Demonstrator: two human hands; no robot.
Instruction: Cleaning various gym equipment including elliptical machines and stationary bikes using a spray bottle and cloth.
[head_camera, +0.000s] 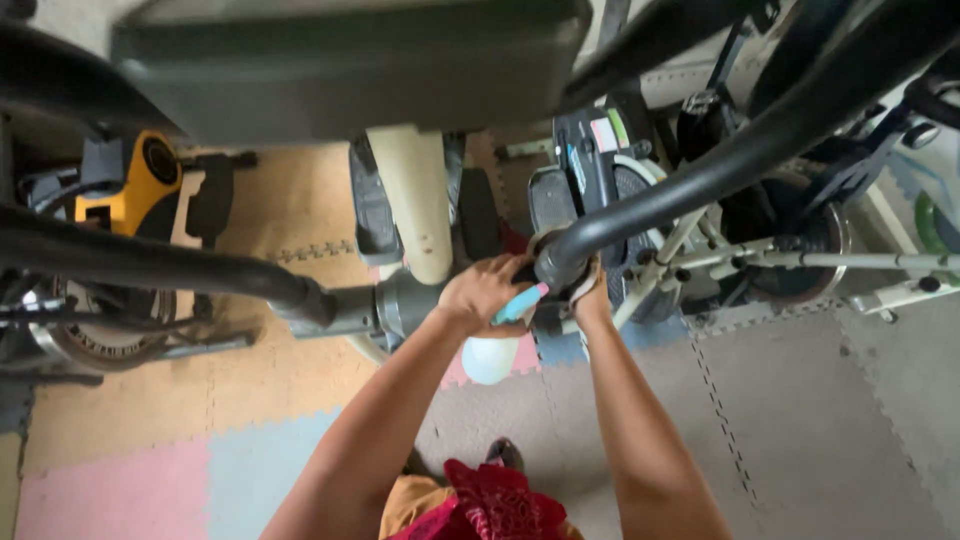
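Observation:
My left hand (484, 291) grips a spray bottle (492, 352) with a white body and a light blue trigger, held just under the centre of an exercise machine's handlebar. My right hand (590, 292) is closed around the end of the black right handlebar (700, 180), with a pale cloth pressed between the palm and the bar. The black left handlebar (150, 262) runs off to the left from a grey joint (385, 305). A dark console (340, 60) sits above both hands.
Coloured foam floor tiles (150, 480) lie below. A yellow and black exercise machine (125, 190) stands at left, and a white-framed exercise bike (790, 255) at right. The machine's cream post (418, 200) and black pedals (372, 200) are underneath. A red cloth (495, 505) hangs at my waist.

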